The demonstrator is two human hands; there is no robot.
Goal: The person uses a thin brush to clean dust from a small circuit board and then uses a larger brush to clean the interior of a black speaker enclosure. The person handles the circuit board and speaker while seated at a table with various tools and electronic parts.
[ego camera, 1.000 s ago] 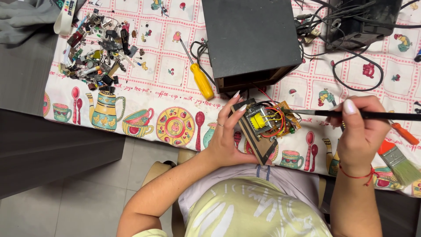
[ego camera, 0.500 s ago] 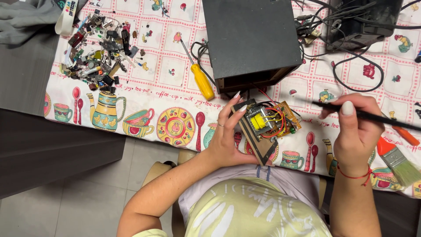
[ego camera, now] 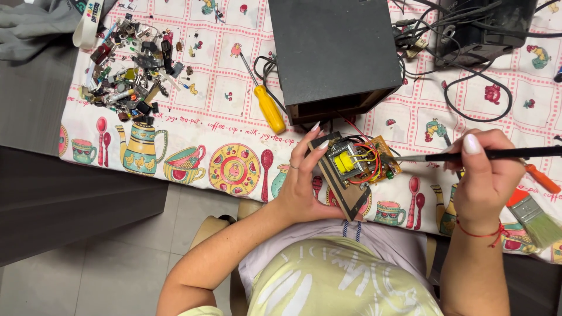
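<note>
White printed strap label (ego camera: 88, 23) at top left, beside grey cloth (ego camera: 35, 26).

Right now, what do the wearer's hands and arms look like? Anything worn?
Both forearms are bare, no sleeves or gloves. The left hand has a thin ring on one finger and long pale nails. The right hand has the same pale nail polish, with a thin red string bracelet around the wrist.

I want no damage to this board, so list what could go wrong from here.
1. The brush tip sits at the board's loose red and yellow wires; a snag might pull one free.
2. The left hand holds the board tilted past the table edge over the lap; a slip could drop it.
3. Wires run back to the black box; tugging the board may strain them.
</note>
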